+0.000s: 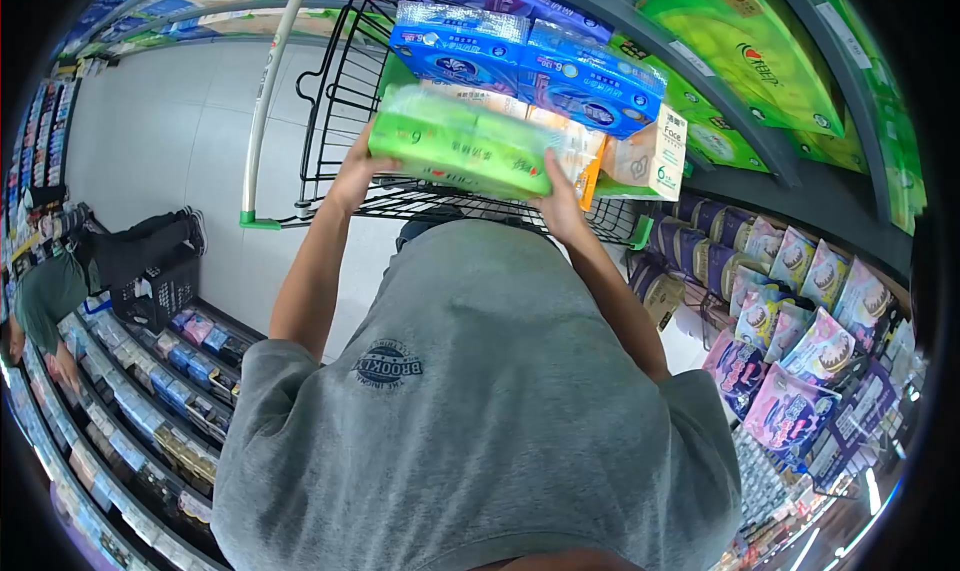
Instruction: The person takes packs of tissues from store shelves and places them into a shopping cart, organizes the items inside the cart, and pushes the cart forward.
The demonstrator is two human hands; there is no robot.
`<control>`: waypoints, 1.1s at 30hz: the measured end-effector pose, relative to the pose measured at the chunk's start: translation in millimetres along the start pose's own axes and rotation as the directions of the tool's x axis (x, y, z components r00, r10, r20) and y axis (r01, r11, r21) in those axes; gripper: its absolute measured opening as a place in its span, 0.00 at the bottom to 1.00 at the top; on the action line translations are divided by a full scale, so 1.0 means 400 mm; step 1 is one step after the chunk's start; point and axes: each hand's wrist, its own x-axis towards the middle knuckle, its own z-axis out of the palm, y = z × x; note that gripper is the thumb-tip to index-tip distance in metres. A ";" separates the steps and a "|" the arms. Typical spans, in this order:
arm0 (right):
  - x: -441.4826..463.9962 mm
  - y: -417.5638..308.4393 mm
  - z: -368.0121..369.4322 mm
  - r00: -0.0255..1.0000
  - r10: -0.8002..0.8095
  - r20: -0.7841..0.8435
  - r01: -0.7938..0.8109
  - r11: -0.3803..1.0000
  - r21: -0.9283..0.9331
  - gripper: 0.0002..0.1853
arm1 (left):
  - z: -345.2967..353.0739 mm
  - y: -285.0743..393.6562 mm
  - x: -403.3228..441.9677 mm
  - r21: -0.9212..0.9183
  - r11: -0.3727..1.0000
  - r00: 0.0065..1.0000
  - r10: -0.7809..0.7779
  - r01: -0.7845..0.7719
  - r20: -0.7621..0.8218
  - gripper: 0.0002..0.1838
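A long green tissue pack (460,146) is held level over the black wire shopping cart (335,121), slightly blurred. My left hand (353,174) grips its left end and my right hand (562,203) grips its right end. Behind it in the cart lie blue tissue packs (590,76). An orange and white pack (575,146) shows partly past the green pack's right end. Beside that, a beige and white box-shaped pack (650,156) stands at the cart's right end. The green pack hides some of what lies beneath it.
Shelves with green packs (745,46) run along the upper right. Hanging pink and purple bags (790,406) are at the right. At the left, another person (50,296) reaches toward low shelves (150,411), beside a dark basket (155,291). The cart's handle (265,111) is at its left end.
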 end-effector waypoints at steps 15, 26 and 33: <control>0.081 0.258 -0.005 0.994 0.105 -0.042 -0.109 0.781 -0.615 0.32 | -0.094 -0.122 -0.052 0.618 0.772 0.988 -0.109 0.152 -0.106 0.31; 0.046 0.115 -0.010 0.995 -0.050 -0.086 -0.061 0.378 -0.924 0.24 | 0.099 0.025 0.167 0.642 0.582 0.866 0.364 -0.499 0.343 0.18; -0.018 -0.253 -0.144 0.806 -0.591 0.040 0.292 0.339 -0.894 0.23 | 0.346 0.256 0.253 0.463 0.456 0.650 0.539 -0.760 0.536 0.16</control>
